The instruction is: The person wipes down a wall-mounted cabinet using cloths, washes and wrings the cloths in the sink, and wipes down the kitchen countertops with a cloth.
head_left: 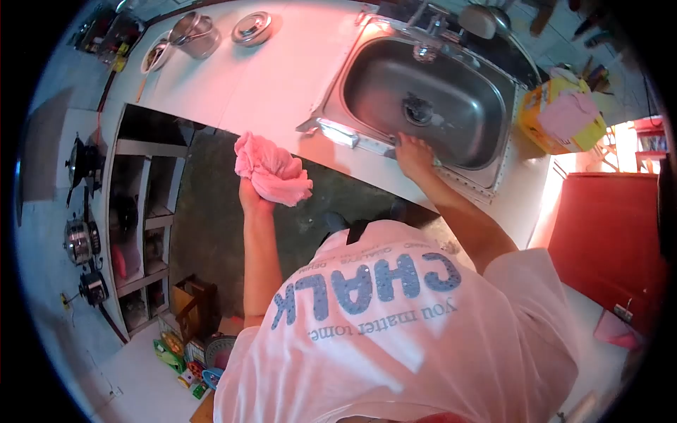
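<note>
A bunched pink cloth [271, 169] is held up in my left hand [257, 197], over the floor just off the counter's front edge. The cloth covers most of those fingers. My right hand [415, 154] rests on the front rim of the steel sink [451, 99], its fingers stretched toward the basin. Part of that hand's underside is hidden, and a small greenish bit shows beside it. Bits of something pale lie around the drain [417, 110]. A shiny metallic strip [337, 132] runs along the counter edge left of my right hand.
A faucet [424, 49] stands behind the basin. On the white counter [282, 84] are a metal pot [195, 35] and a round lidded container [252, 28]. A yellow container with a pink cloth [560, 116] stands right of the sink. Open shelves [144, 218] line the left.
</note>
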`<state>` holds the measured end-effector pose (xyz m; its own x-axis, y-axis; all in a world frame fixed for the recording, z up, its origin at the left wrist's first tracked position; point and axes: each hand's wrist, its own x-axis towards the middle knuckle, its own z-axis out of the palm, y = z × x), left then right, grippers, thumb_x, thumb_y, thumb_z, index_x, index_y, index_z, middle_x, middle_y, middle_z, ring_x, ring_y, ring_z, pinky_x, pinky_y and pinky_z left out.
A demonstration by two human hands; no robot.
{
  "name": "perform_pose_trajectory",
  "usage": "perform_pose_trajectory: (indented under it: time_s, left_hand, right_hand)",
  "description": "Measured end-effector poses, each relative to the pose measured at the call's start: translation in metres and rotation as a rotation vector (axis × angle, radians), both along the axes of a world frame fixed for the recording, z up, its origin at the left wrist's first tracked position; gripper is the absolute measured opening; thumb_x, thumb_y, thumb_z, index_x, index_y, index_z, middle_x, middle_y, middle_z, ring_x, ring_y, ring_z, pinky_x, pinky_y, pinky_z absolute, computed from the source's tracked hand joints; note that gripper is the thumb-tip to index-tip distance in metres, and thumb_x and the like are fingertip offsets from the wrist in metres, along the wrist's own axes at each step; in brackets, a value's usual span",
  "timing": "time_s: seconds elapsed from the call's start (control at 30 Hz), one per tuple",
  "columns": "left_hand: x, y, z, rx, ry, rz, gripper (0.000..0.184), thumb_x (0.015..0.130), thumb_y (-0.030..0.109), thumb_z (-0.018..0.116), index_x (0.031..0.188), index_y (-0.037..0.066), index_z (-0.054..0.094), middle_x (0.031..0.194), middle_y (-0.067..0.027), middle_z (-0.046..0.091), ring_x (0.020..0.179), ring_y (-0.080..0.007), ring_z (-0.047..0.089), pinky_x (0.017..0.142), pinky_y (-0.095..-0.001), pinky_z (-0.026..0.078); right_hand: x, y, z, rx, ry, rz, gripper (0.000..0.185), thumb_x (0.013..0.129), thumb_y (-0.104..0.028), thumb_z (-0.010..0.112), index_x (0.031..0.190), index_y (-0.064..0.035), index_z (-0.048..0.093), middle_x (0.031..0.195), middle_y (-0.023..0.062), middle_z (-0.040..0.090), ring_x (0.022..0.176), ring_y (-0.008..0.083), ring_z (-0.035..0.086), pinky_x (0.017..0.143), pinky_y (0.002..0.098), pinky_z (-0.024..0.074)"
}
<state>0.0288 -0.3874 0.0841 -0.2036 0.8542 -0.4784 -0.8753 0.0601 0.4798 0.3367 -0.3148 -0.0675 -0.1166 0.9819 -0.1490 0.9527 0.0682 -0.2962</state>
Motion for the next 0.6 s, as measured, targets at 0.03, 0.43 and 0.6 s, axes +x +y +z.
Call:
perform_pose_trajectory:
  time_s: [0.03, 0.43, 0.6]
  left_hand:
    - [-0.015, -0.008, -0.007, 0.173, -0.055, -0.114, 0.022, 0.095, 0.033, 0.047, 0.084, 0.015, 0.049, 0.075, -0.0003, 0.044, 0.069, -0.0176, 0.041, 0.060, -0.0314, 0.035]
    - [-0.093, -0.057, -0.029, -0.065, 0.085, 0.147, 0.019, 0.095, 0.032, 0.049, 0.097, 0.014, 0.056, 0.091, -0.0005, 0.054, 0.083, -0.0196, 0.051, 0.074, -0.0344, 0.046]
    - [-0.112, -0.042, -0.068, 0.385, -0.153, -0.216, 0.025, 0.096, 0.033, 0.048, 0.103, 0.010, 0.056, 0.099, -0.0030, 0.057, 0.091, -0.0216, 0.054, 0.083, -0.0376, 0.047]
  right_hand:
    - [-0.025, 0.013, 0.001, 0.008, 0.044, 0.010, 0.040, 0.089, -0.030, 0.045, 0.122, -0.0100, 0.054, 0.115, 0.0129, 0.061, 0.109, 0.0350, 0.056, 0.093, 0.0462, 0.0430]
    - [-0.143, 0.100, -0.028, -0.076, 0.167, -0.066, 0.045, 0.091, -0.033, 0.045, 0.131, -0.0106, 0.044, 0.122, 0.0198, 0.056, 0.109, 0.0360, 0.056, 0.092, 0.0477, 0.0449]
    - [-0.052, 0.046, -0.014, -0.106, 0.047, 0.206, 0.051, 0.086, -0.022, 0.056, 0.135, -0.0193, 0.044, 0.124, 0.0156, 0.055, 0.110, 0.0341, 0.055, 0.092, 0.0441, 0.0455]
